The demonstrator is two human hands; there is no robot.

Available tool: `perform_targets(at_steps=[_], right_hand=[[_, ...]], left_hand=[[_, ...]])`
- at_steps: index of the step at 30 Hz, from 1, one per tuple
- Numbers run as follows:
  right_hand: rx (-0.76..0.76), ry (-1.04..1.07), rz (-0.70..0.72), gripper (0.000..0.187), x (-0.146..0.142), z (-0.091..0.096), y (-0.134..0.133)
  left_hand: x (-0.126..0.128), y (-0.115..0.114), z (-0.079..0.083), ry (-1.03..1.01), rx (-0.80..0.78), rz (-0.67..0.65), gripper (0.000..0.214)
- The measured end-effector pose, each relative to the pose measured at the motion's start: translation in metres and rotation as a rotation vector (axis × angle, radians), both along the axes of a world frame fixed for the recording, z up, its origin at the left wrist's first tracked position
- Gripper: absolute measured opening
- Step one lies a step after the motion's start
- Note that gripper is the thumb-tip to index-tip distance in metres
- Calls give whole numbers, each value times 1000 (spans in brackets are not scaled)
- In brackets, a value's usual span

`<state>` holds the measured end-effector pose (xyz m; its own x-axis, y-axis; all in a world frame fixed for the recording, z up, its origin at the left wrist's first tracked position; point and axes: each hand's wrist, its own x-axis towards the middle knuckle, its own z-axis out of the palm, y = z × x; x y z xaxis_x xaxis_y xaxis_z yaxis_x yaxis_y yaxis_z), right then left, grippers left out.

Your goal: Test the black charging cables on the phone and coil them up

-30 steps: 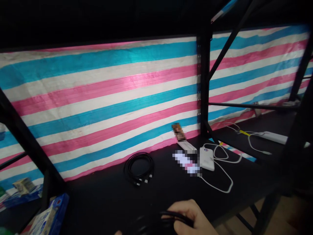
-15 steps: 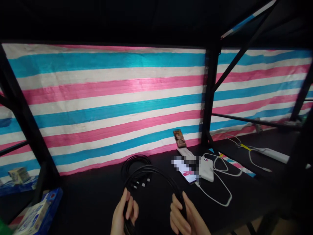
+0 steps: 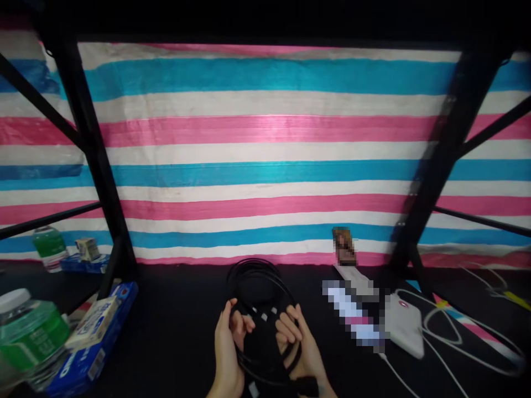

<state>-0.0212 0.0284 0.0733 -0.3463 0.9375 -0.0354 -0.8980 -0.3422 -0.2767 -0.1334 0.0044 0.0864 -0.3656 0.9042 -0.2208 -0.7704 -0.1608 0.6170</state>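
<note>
A looped black cable (image 3: 265, 379) is held low in front of me, above the black tabletop. My left hand (image 3: 229, 345) is closed around the left side of the loop, fingers curled. On the right side my right hand (image 3: 299, 344) grips the same loop, with the thumb up along it. A dark connector (image 3: 307, 385) hangs below my right palm, and a pale tip (image 3: 254, 389) shows beneath the loop. Just behind lies a second coiled black cable (image 3: 252, 262), partly overlapped by the held one. Several pale-tipped connectors (image 3: 264, 317) rest inside its ring.
To the right are a lit phone (image 3: 352, 315), partly pixelated, a white power bank (image 3: 404, 326) and white cords (image 3: 440, 365). At left stand a green-labelled bottle (image 3: 33, 334) and blue boxes (image 3: 89, 354). Black frame posts (image 3: 93, 160) and a striped sheet (image 3: 265, 130) border the table.
My view has turned left and levelled, bringing the green bottles into sight. The held loop has come down lower and my hands are closer together.
</note>
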Motion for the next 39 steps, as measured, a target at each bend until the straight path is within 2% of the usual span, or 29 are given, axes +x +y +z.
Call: perform_targets(at_steps=[3, 5, 7, 9, 12, 15, 17, 20, 23, 26, 28, 33, 36, 39], right_hand=[[50, -44, -38, 42, -11, -7, 30], [52, -115, -57, 41, -14, -9, 57], [12, -209, -108, 37, -15, -11, 86], [-56, -335, -193, 30, -16, -17, 113], [-102, -516, -329, 35, -20, -38, 140], [-52, -628, -388, 49, -23, -63, 149], [12, -687, -411, 59, -25, -73, 150], [144, -835, -393, 70, -25, -75, 148], [365, -1148, -433, 69, -17, -70, 147], [532, -1546, -545, 67, -3, -69, 147], [576, -1706, -559, 64, 4, -72, 146], [620, -1724, -542, 52, 10, -83, 145], [622, -1720, -596, 53, 13, -82, 145], [602, -1846, -610, 48, 21, -79, 145]], left_hand=[[-6, 28, -1, 24, 6, 50, 33], [-14, 54, -6, 120, 22, 50, 36], [-26, 83, -14, 399, 52, 58, 34], [-41, 108, -27, 837, -24, 54, 35], [-59, 131, -49, 988, -124, 75, 40], [-67, 136, -72, 1282, -232, 84, 49], [-69, 136, -85, 1490, -265, 69, 51], [-70, 137, -101, 1668, -274, 101, 55], [-71, 139, -110, 1778, -307, 106, 59], [-72, 142, -110, 1795, -348, 92, 59], [-73, 142, -106, 1780, -343, 96, 60], [-78, 134, -93, 1813, -240, 89, 57], [-84, 128, -89, 1835, -265, 86, 57], [-91, 123, -89, 1880, -285, 68, 51]])
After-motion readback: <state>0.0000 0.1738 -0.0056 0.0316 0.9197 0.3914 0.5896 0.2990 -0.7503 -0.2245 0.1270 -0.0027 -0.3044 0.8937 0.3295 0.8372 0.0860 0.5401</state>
